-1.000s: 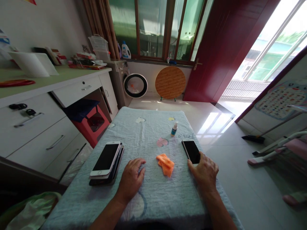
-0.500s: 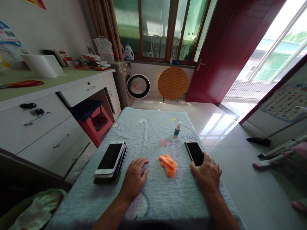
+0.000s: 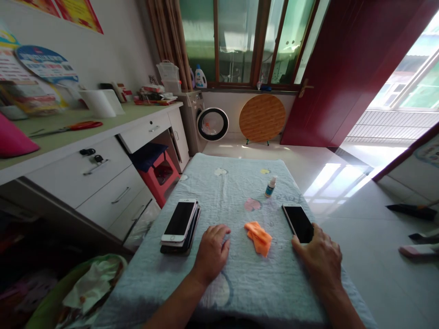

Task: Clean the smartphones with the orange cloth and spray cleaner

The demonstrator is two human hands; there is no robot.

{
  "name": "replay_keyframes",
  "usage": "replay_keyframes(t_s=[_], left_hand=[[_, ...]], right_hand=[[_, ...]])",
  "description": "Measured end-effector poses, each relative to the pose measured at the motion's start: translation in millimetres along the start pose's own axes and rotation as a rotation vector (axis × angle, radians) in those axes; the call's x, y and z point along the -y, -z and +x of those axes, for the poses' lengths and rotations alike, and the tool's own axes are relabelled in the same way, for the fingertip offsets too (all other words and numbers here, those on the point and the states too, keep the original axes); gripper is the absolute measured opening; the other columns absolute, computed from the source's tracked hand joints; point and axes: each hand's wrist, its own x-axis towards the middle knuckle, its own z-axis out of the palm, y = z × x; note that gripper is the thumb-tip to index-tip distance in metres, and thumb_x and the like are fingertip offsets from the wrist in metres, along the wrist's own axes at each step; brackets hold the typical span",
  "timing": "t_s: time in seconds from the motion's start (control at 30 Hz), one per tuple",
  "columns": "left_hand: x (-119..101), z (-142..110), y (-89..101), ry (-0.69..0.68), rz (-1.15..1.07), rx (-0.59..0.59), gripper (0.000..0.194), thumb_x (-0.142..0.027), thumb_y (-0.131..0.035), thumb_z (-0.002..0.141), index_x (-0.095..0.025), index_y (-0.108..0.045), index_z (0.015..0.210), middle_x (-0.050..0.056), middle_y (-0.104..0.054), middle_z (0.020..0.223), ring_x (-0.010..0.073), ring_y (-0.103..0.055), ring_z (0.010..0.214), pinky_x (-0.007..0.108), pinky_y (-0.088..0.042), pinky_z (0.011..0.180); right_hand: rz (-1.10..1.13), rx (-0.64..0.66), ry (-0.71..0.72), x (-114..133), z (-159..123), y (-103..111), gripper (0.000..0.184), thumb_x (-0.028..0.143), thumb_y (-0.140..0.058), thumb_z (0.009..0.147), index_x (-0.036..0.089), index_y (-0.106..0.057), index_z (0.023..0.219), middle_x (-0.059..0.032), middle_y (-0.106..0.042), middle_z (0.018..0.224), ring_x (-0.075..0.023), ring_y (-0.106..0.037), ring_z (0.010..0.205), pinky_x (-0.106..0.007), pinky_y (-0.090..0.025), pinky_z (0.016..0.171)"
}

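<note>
So the desk had a pale blue cover with faded patches of pattern on it. Phone stack near the left edge, small spray bottle towards the far right corner, crumpled orange cloth right of the middle. One dark-screened phone lay by the right edge, the right hand at its near end, thumb and fingers spread around it; couldn't tell if it was actually gripping. Left hand rested loosely curled between stack and orange cloth, holding nothing.

Room-wise: washing machine with its door swung out, round wooden board by the wall, dark red door, red stool beside the white cabinet.

Compared with half a second earlier, the camera had swung left, so the scissors showed whole and a pink thing had popped in. Hands and phones hadn't budged on the desk.
</note>
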Motion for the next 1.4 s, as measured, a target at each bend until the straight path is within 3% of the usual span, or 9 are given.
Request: replay_keyframes(t_s=[0.1,0.2,0.27,0.33,0.43,0.53,0.73,1.23,1.4], left_hand=[[-6,-2,11.7,-0.065,0.103,-0.048,0.027,-0.011,-0.051,0.083,-0.019,-0.060,0.107,0.009,-0.065,0.113,0.0258,-0.058,0.105,0.046,-0.045,0.095],[-5,-2,39.9,-0.047,0.259,-0.166,0.028,-0.019,-0.053,0.087,-0.021,-0.058,0.114,0.010,-0.062,0.120,0.0281,-0.054,0.113,0.048,-0.039,0.100],[2,-2,63.2,0.051,0.386,-0.255,0.032,-0.026,-0.055,0.087,-0.020,-0.055,0.119,0.012,-0.059,0.125,0.0310,-0.052,0.116,0.050,-0.037,0.101],[14,-4,83.4,0.194,0.514,-0.280,0.045,-0.036,-0.062,0.083,-0.018,-0.053,0.123,0.015,-0.058,0.126,0.0349,-0.051,0.116,0.051,-0.038,0.099],[34,-12,100.1,0.352,0.620,-0.177,0.065,-0.052,-0.063,0.078,-0.013,-0.048,0.128,0.017,-0.059,0.122,0.0364,-0.052,0.114,0.047,-0.041,0.096],[47,-21,102.2,0.416,0.660,-0.053,0.076,-0.059,-0.060,0.077,-0.006,-0.045,0.131,0.020,-0.061,0.117,0.0363,-0.056,0.111,0.045,-0.043,0.093],[46,-23,98.8,0.445,0.635,-0.026,0.069,-0.055,-0.056,0.081,-0.009,-0.045,0.130,0.017,-0.064,0.110,0.0323,-0.060,0.104,0.040,-0.046,0.089],[57,-23,95.8,0.457,0.587,-0.118,0.064,-0.046,-0.048,0.087,-0.003,-0.038,0.134,0.023,-0.059,0.126,0.0349,-0.060,0.111,0.042,-0.046,0.094],[49,-21,98.5,0.496,0.648,-0.113,0.066,-0.048,-0.049,0.086,-0.007,-0.036,0.136,0.021,-0.065,0.116,0.0343,-0.065,0.102,0.041,-0.049,0.086]], right_hand=[[0.029,-0.053,0.020,3,-1,8,0.065,0.052,-0.056,0.077,0.012,-0.053,0.127,-0.0202,-0.059,0.121,-0.0415,-0.053,0.106,-0.052,-0.042,0.084],[0.207,-0.150,0.187,10,-1,18,0.054,0.047,-0.054,0.079,0.014,-0.056,0.122,-0.0187,-0.054,0.131,-0.0394,-0.047,0.119,-0.054,-0.039,0.095],[0.394,-0.093,0.311,19,-2,24,0.046,0.043,-0.053,0.081,0.016,-0.057,0.118,-0.0153,-0.057,0.126,-0.0328,-0.051,0.116,-0.047,-0.041,0.098],[0.539,0.070,0.402,29,-4,28,0.039,0.040,-0.052,0.083,0.020,-0.059,0.116,-0.0113,-0.060,0.121,-0.0266,-0.058,0.106,-0.040,-0.047,0.093],[0.623,0.267,0.531,44,-10,29,0.033,0.033,-0.051,0.084,0.022,-0.062,0.113,-0.0087,-0.062,0.118,-0.0232,-0.060,0.102,-0.037,-0.050,0.089],[0.642,0.323,0.659,56,-17,28,0.038,0.021,-0.050,0.081,0.021,-0.061,0.118,-0.0086,-0.061,0.120,-0.0232,-0.057,0.109,-0.039,-0.047,0.095],[0.561,0.367,0.791,72,-22,32,0.047,0.015,-0.050,0.083,0.027,-0.057,0.128,-0.0066,-0.060,0.122,-0.0222,-0.055,0.109,-0.040,-0.044,0.097],[0.640,0.254,0.670,74,-24,12,0.020,0.020,-0.050,0.090,0.023,-0.067,0.099,-0.0046,-0.066,0.094,-0.0220,-0.057,0.090,-0.035,-0.043,0.084],[0.819,0.247,0.510,72,-27,8,0.026,0.022,-0.044,0.089,0.020,-0.061,0.108,-0.0066,-0.066,0.098,-0.0204,-0.062,0.091,-0.029,-0.047,0.083]])
